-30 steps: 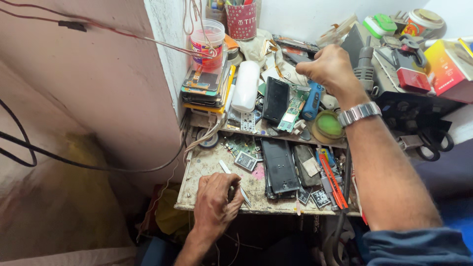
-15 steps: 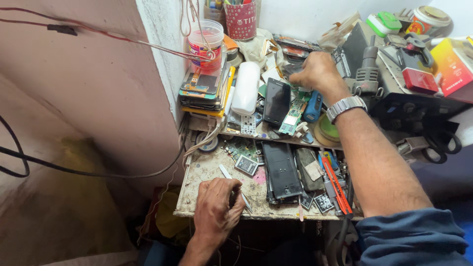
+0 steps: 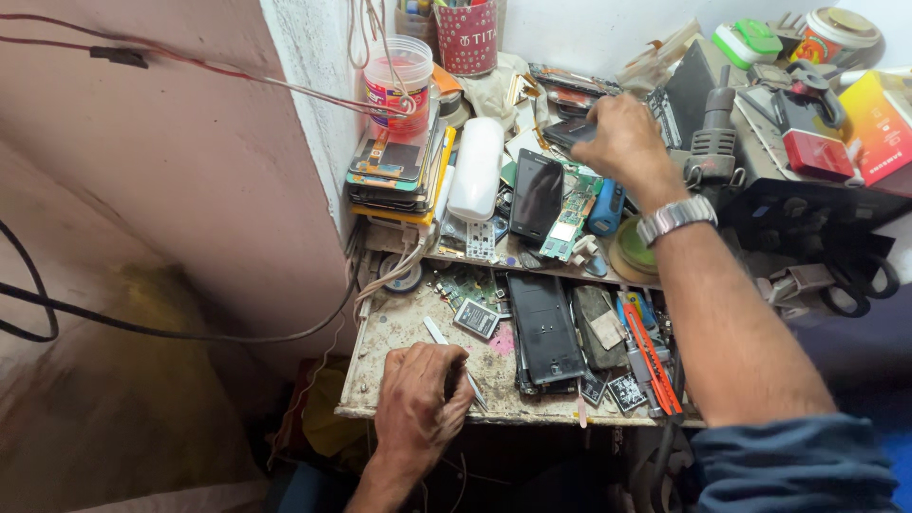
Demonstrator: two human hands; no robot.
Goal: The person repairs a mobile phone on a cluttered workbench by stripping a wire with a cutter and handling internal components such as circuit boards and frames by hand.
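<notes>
Your left hand point(image 3: 418, 399) rests at the near edge of the tabletop point(image 3: 380, 342), fingers curled around a pair of slim metal tweezers point(image 3: 439, 334) whose free end points up and away from you. Your right hand point(image 3: 622, 142) reaches to the upper shelf and closes over a small dark phone part point(image 3: 562, 131); most of it is hidden under your fingers, so its exact kind cannot be confirmed.

Handling assessment: the dark part looks thin, light and rigid, likely fragile at its face and slick to bare skin. Grip it by the long edges, not the flat. The tweezers are stiff and light; hold them mid-shank for control.

Surroundings: a black phone point(image 3: 537, 195) leans just beside a green circuit board point(image 3: 568, 217) on the shelf. A second phone body point(image 3: 546, 328) lies below, near orange-handled cutters point(image 3: 646, 356). A white oblong case point(image 3: 477, 169) stands beside stacked screens point(image 3: 394, 176).
</notes>
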